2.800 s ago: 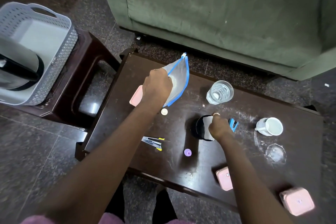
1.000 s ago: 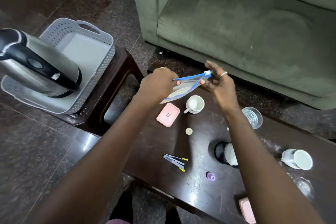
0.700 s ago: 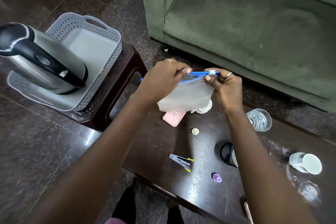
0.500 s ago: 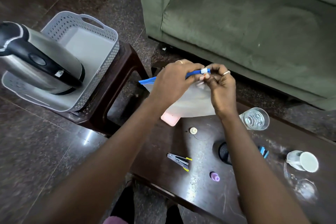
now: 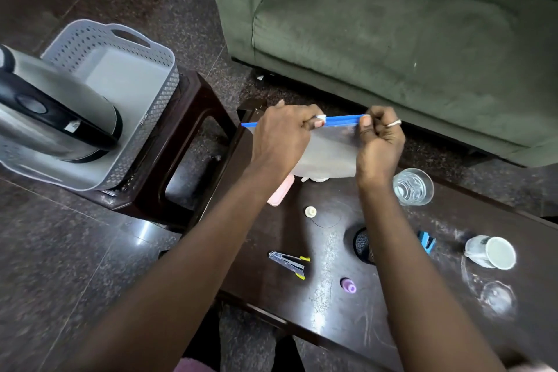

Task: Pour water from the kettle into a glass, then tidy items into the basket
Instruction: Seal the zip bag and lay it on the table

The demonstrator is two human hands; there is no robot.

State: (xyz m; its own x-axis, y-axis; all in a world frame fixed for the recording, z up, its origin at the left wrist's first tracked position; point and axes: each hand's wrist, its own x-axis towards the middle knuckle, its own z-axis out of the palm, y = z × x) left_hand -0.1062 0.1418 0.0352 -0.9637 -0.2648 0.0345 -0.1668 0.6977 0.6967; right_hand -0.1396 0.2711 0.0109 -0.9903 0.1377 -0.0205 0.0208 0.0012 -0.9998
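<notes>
Zip bag (image 5: 329, 151) hangs in the air between both hands, above the far left end of the dark table (image 5: 332, 305), with its lower edge draped over a pink box (image 5: 280, 195).

My left hand (image 5: 280, 136) has its fingers curled tight and pinches the white slider (image 5: 320, 117) on the blue track (image 5: 341, 119). A short length of track sticks out past that hand on the left. My right hand (image 5: 379, 145) pinches the right end of the track between thumb and curled fingers, so the strip is stretched straight between the two.

I judge the step to be running the slider along the track before the bag goes away. I cannot tell whether the seal behind the slider is closed.

To do it well I would hold the right pinch firm as the anchor, keep the track taut and level, and draw the slider in line with it, not upward, so it does not jam or jump off.

The basket (image 5: 157, 90) sits well apart to the left on a side stool (image 5: 193, 118), with the kettle (image 5: 54, 118) lying in its near end. That leaves the far half free for the bag.

The glass (image 5: 412, 186) of water stands near my right wrist, so I would swing left without dipping that elbow.
</notes>
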